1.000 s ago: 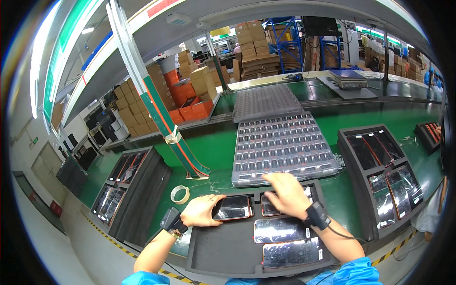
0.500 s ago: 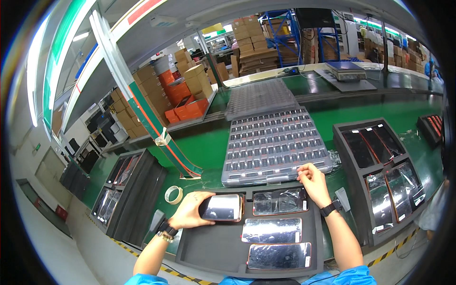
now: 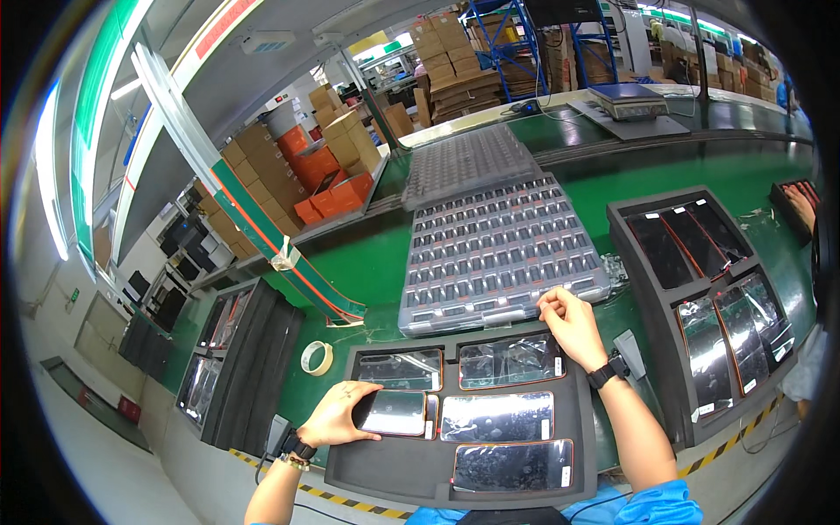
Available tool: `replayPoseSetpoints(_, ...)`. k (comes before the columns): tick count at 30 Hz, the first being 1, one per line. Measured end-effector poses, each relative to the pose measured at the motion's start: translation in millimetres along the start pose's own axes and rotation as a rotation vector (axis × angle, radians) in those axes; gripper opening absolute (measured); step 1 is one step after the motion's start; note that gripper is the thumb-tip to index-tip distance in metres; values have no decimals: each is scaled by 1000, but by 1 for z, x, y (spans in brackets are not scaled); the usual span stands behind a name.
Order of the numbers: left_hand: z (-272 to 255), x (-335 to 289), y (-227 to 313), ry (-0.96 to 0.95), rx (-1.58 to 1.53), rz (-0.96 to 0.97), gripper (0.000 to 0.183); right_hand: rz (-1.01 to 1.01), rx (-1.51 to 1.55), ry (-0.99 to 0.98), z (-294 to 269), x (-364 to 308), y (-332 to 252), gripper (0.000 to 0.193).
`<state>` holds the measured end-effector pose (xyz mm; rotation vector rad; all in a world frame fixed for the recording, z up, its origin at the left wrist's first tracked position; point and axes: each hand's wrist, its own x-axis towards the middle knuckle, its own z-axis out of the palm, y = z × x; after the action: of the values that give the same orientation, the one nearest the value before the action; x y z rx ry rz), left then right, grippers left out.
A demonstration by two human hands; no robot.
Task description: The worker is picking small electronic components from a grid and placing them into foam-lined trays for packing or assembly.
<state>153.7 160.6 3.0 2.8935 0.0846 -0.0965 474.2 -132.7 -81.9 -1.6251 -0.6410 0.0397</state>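
Note:
My left hand [image 3: 337, 416] is closed round the left end of a glossy phone [image 3: 391, 413], low over the middle-left part of a black foam tray [image 3: 385, 481]. An orange edge and white label show just past its right end, perhaps another phone beneath. Other dark, orange-edged phones lie in the tray: one at the far left [image 3: 401, 369], one at the far right [image 3: 512, 360], and two down the right side [image 3: 497, 416]. My right hand [image 3: 570, 325] has its fingertips pinched together by the near edge of a clear plastic tray [image 3: 503, 254]; anything between them is too small to make out.
Foam trays of phones stand at the right [image 3: 669, 245] and stacked at the left [image 3: 236, 367]. A tape roll [image 3: 317, 358] lies left of my tray. A slanted post [image 3: 262, 232] rises behind it. At the far right, another person's hand [image 3: 801, 203] reaches into a dark tray.
My left hand has moved nearer with the phone, from the far-left slot to the middle-left one. A phone now lies in the far-left slot. My right hand remains pinched beside the plastic tray.

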Motion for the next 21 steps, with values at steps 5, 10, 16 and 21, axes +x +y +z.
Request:
replayPoseSetpoints(5, -4, -21, 3, 6, -125, -45, 96, -12, -37, 18, 3, -4, -1, 11)
replayPoseSetpoints(10, 0, -40, 21, -202, -145, 76, 90, -3, -8, 31, 0, -8, -10, 10)
replayPoseSetpoints(16, 8, -50, 27, -247, -95, 45, 96, -8, -13, 48, 2, -5, 1, 13)
replayPoseSetpoints(21, 4, -46, 29, -69, -290, -13, 79, 0, -17, 44, 2, -5, -4, 13)
